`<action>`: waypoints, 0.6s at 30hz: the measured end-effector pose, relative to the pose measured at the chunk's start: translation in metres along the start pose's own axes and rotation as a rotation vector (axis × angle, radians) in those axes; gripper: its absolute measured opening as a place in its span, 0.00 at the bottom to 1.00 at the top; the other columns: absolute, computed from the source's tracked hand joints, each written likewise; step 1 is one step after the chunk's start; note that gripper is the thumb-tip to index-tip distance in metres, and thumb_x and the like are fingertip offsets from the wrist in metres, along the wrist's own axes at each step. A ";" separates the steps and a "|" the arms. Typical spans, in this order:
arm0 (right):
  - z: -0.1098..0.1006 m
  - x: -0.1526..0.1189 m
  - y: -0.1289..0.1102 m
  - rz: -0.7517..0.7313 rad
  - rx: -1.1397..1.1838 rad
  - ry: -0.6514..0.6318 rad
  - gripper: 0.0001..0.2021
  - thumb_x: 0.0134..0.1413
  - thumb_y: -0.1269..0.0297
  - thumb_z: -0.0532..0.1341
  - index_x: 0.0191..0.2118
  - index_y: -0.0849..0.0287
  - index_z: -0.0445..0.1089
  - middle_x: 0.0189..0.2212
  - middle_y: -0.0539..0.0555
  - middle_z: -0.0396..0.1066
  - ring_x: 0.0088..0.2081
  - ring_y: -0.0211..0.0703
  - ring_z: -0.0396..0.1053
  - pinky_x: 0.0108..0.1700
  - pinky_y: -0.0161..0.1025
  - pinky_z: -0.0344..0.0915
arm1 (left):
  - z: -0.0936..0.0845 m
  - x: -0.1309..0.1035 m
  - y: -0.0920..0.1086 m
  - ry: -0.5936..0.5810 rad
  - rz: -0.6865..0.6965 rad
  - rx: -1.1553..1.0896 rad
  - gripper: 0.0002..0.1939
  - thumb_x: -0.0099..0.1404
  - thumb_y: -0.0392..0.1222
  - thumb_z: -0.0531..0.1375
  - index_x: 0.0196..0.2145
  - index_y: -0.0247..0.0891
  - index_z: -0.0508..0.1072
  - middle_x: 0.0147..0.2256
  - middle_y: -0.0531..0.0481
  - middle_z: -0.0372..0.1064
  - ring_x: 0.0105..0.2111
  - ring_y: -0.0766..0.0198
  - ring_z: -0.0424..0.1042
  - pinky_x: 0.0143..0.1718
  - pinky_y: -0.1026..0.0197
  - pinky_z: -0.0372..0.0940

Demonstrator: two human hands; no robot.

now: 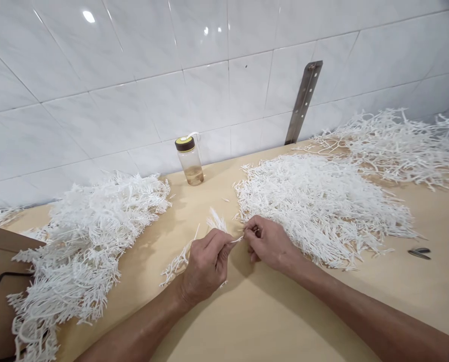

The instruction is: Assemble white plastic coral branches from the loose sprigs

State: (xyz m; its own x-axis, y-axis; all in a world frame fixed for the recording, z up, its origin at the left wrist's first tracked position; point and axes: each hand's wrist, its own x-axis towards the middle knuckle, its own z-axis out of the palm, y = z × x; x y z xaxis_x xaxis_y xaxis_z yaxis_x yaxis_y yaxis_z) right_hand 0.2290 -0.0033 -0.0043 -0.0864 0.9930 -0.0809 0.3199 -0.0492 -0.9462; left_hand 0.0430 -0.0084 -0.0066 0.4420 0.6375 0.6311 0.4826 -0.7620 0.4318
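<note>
Forearms (333,288) over pale tabletop (269,322), white sprigs (315,201), tiled wall (209,95)

And here's the white strand (238,240), thin, only a short length showing, running from the left hand's (208,261) fingertips to the right hand's (268,242), tilting slightly up toward the right. Just beyond the left hand, a white tuft (217,221) fans out, fine-tipped; any join to the strand is hidden. Left of it lies a branching white sprig (176,265). Over right, a broad heap (318,201) bristles with spiky white sprigs; far left, another tangled pile (96,226) sprawls from far to near.
</note>
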 end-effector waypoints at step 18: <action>-0.041 -0.007 -0.015 -0.379 -0.330 0.420 0.13 0.63 0.55 0.57 0.44 0.57 0.72 0.33 0.56 0.75 0.27 0.42 0.70 0.29 0.39 0.67 | 0.004 0.005 0.001 -0.341 0.214 0.096 0.08 0.67 0.30 0.53 0.33 0.37 0.71 0.29 0.45 0.70 0.32 0.59 0.65 0.35 0.57 0.64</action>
State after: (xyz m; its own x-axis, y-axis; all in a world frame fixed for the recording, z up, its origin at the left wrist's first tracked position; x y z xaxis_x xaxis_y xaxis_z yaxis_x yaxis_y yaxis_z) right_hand 0.2632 -0.0047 0.0226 0.1040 0.8960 0.4317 0.6185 0.2816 -0.7336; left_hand 0.0484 -0.0055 -0.0060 0.7577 0.4790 0.4432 0.4134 -0.8778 0.2421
